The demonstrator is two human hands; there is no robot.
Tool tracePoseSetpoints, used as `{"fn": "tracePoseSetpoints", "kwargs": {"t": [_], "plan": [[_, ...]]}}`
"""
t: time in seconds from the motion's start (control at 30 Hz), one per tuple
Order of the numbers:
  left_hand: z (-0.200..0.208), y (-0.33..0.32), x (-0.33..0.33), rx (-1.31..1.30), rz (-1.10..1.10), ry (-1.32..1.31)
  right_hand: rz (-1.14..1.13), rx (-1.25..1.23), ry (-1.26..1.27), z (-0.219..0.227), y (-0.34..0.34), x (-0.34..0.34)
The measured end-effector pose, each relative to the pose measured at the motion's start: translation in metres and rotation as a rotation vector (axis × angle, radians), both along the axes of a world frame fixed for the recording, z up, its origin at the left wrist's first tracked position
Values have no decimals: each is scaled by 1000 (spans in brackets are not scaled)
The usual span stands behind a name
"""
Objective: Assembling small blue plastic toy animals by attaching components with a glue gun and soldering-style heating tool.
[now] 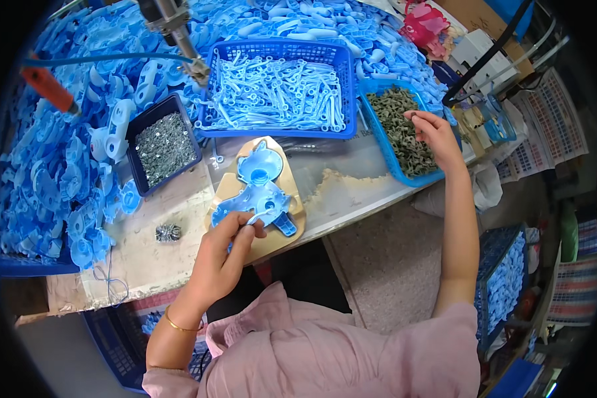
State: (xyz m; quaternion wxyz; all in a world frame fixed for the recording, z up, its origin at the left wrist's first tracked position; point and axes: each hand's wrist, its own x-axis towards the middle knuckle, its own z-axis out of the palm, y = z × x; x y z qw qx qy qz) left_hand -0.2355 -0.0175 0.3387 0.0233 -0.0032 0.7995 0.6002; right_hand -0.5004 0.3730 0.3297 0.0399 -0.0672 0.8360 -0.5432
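Observation:
A tan fixture board [297,229] lies at the table's front edge, with a blue plastic toy shell [260,166] seated in it, hollow side up. Over the shell's lower part, my left hand [229,251] pinches a small light blue plastic link [262,213]. My right hand [438,136] is raised at the right side of a bright blue basket [385,149] full of small dark grey-green parts [399,123]. Its thumb and fingertips are closed on a small dark part, mostly hidden by the fingers. A blue basket [276,132] of similar light blue links stands behind the fixture.
A dark tray [194,159] of small metal pieces sits left of the fixture. Blue shells [60,159] are heaped left and behind. A metal tool [186,50] hangs above, near an orange-red handle [50,89]. A small silvery block [168,233] lies at front left.

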Motion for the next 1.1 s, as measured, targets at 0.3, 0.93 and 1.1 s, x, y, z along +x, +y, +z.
{"fn": "tracePoseSetpoints", "kwargs": {"t": [0.3, 0.93, 1.1], "plan": [[2, 14, -22, 0, 11, -17, 569, -124, -320, 34, -156, 99], [-8, 2, -13, -337, 55, 159, 657, -75, -449, 38, -202, 127], [-1, -8, -12, -50, -64, -50, 745, -145, -606, 41, -198, 125]]}}
